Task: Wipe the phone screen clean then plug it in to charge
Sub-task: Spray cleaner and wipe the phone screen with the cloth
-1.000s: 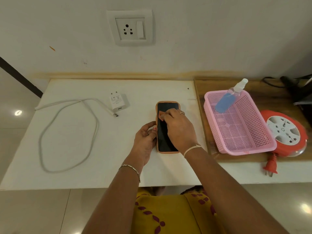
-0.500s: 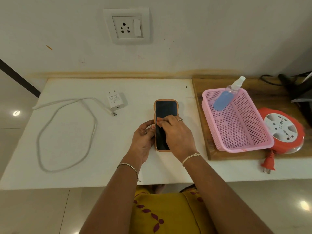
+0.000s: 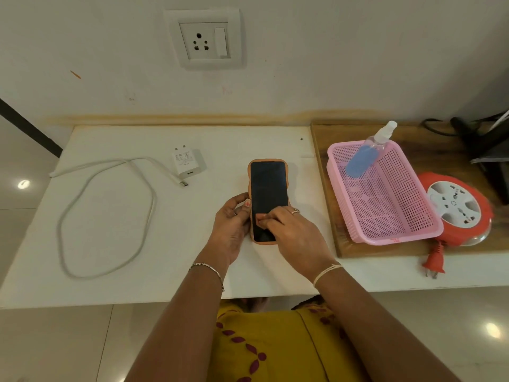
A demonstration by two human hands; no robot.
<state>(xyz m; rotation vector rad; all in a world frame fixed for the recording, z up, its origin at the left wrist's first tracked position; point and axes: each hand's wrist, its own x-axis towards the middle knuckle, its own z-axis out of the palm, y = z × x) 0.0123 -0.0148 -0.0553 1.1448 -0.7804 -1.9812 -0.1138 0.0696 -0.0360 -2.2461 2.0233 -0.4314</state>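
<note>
While your right hand [image 3: 294,235] presses bunched fingertips on the lower screen (a cloth beneath them cannot be confirmed), your left hand [image 3: 231,227] grips the edge of the phone [image 3: 267,186], which lies flat on the table [image 3: 165,257]. Judge wiping as in progress. Cable [image 3: 60,232], charger [image 3: 185,162] and wall socket [image 3: 203,40] are not yet joined.

A pink basket [image 3: 407,194] and an orange extension reel [image 3: 454,202] sit side by side on a wooden board [image 3: 418,144].
</note>
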